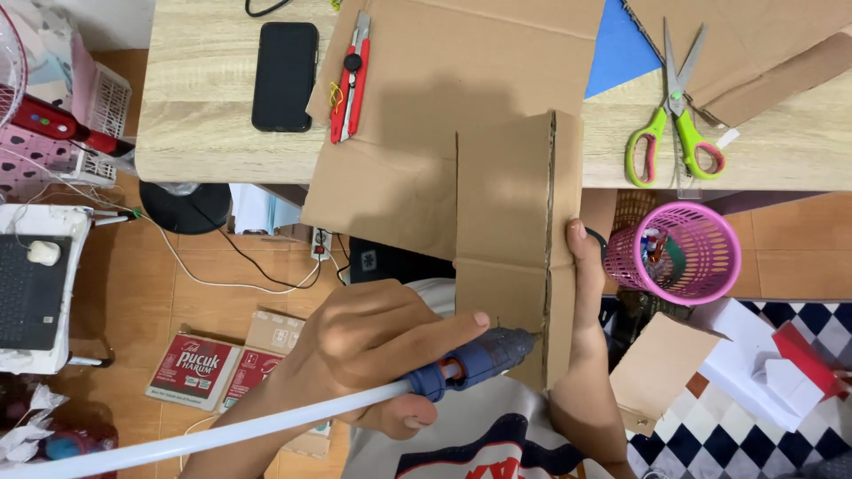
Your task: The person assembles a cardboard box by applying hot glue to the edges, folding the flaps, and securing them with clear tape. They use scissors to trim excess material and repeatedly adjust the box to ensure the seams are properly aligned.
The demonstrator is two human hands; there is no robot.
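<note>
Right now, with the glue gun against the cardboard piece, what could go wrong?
1. The right hand steadies the cardboard piece close beside the nozzle of the glue gun held by the left hand; hot glue might reach those fingers.
2. The large cardboard sheet overhangs the table edge; pressure could tip or shift it.

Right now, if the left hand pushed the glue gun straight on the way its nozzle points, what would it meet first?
The folded cardboard strip: the glue gun in the left hand points at its crease, seemingly touching already. The right hand sits just behind.
</note>
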